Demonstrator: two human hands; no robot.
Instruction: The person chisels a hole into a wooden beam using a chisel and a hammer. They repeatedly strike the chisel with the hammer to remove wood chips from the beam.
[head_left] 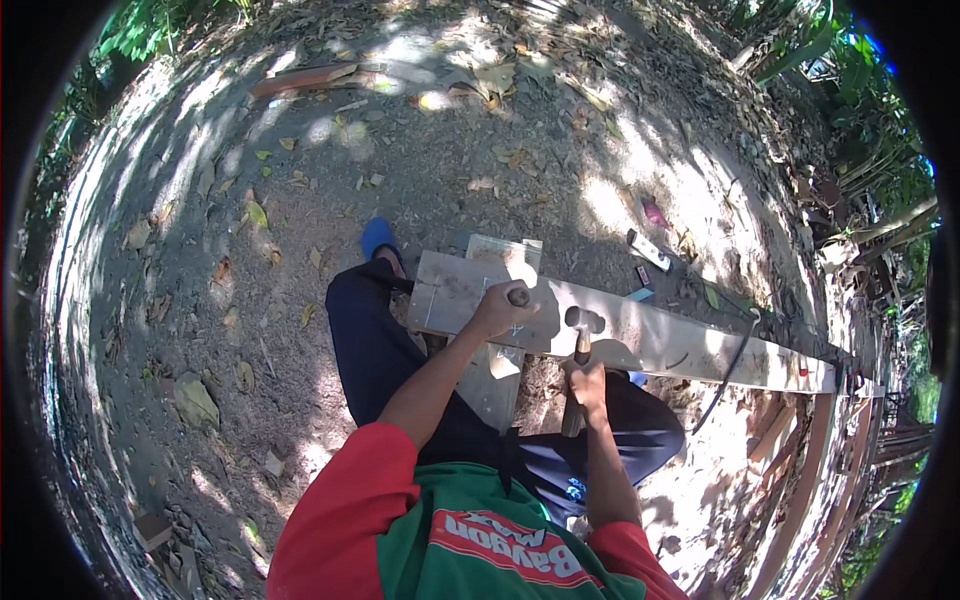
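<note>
Two bare hands at work on one long wooden plank (650, 325), seen from above. The plank runs from near the left knee toward the right, lying across one shorter board (490, 385) that shows on both sides of it. The left hand (497, 311) is closed around one upright tool handle (518, 296), of which only the round butt shows; its working end is hidden. The right hand (585, 384) is clamped on the shaft of one hammer (584, 345), whose head overlaps the plank in view; contact cannot be determined. Thin marking lines cross the plank near its left end. On the ground beyond lie one white-and-black elongated object (650, 250) and one small pink item (654, 213). Lettering: the green-and-red shirt (440, 520) bears one red panel with white print, inverted in this view; the dark trousers (375, 340) carry one small light-blue motif.
</note>
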